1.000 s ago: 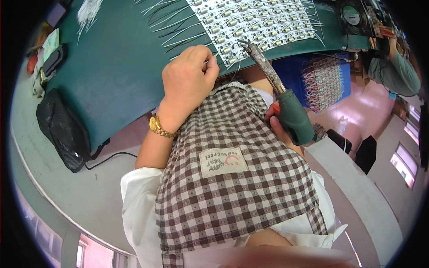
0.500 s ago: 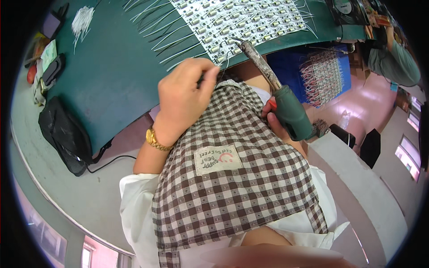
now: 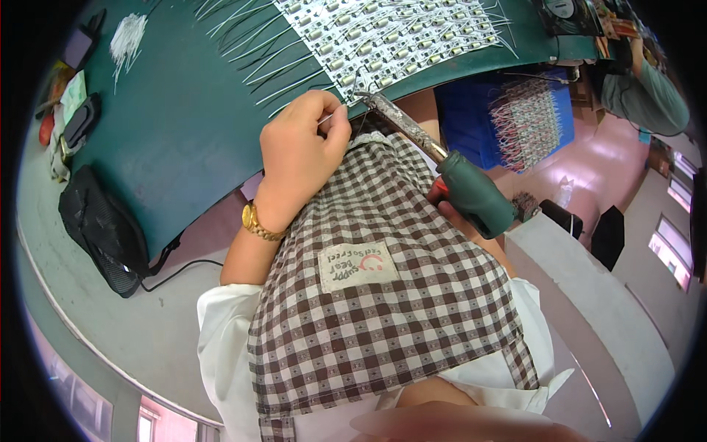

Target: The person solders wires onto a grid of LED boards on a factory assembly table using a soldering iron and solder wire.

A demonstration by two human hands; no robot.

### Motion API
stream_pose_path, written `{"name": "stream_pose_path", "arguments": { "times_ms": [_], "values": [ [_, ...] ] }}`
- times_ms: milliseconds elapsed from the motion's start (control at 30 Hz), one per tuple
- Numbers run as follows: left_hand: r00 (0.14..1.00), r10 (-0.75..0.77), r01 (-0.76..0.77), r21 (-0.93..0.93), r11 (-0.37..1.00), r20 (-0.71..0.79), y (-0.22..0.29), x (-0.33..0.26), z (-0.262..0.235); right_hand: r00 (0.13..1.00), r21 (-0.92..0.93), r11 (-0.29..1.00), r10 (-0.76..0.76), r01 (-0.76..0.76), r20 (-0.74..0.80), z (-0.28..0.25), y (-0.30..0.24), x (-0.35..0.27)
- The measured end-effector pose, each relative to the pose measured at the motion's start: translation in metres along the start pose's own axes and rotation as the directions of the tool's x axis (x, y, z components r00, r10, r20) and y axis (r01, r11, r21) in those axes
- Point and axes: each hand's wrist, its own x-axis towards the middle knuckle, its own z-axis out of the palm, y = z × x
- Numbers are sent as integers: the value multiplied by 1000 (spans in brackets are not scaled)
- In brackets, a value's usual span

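Observation:
My left hand (image 3: 302,147), with a gold watch on the wrist, pinches a thin wire (image 3: 352,94) at the near edge of a white panel of small LED boards (image 3: 383,37). My right hand (image 3: 451,215) is mostly hidden under a checked apron (image 3: 383,295). It grips the green handle of a soldering iron (image 3: 475,193). The iron's metal tip (image 3: 366,97) rests at the panel's edge, right beside my left fingertips. The panel lies on a dark green mat (image 3: 169,132).
Loose white wires (image 3: 250,44) lie on the mat left of the panel. A black pouch (image 3: 103,228) sits at the bench's left edge. A blue bin of wired modules (image 3: 515,121) stands below the bench on the right. Another person's sleeve (image 3: 648,88) shows far right.
The iron's tip has drawn in toward my left fingertips at the panel's edge. My left hand has shifted slightly and still pinches the wire.

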Motion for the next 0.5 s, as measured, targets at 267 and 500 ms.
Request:
{"name": "stream_pose_path", "arguments": {
  "times_ms": [267,500],
  "values": [
    [958,227,-248,-106,963,-178,16,7,0,998,129,990,-45,50,-42,1,1,-2],
    [995,95,-91,155,984,-19,2,1,11,996,221,975,55,-38,-74,2,1,-9]
  ]
}}
